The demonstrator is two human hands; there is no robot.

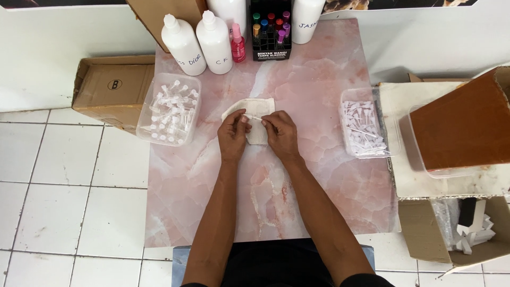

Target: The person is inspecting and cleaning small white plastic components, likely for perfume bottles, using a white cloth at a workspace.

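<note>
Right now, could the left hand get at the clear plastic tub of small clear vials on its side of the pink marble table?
Probably yes. The left hand rests at the cream cloth pad, and only bare pink marble table lies between it and the open-topped clear plastic tub. Both hands are pinching something small, so it would need to let go first.

Both hands meet at the middle of the bench (319,175), the left hand (232,137) at 9 o'clock of the right hand (280,135), and both rest on a cloth (257,109) that lies flat there. At 9 o'clock of the cloth stands a tub (170,109) with small bottles in it. At 3 o'clock, at the bench edge, is a second tub (363,127) holding small caps. At 12 o'clock, along the far edge, stand large bottles (214,42), with a rack (271,32) of small vials to their right. A cardboard box (111,90) sits on the floor at 9 o'clock of the bench. Another open box (457,228) lies at 4 o'clock.
</note>
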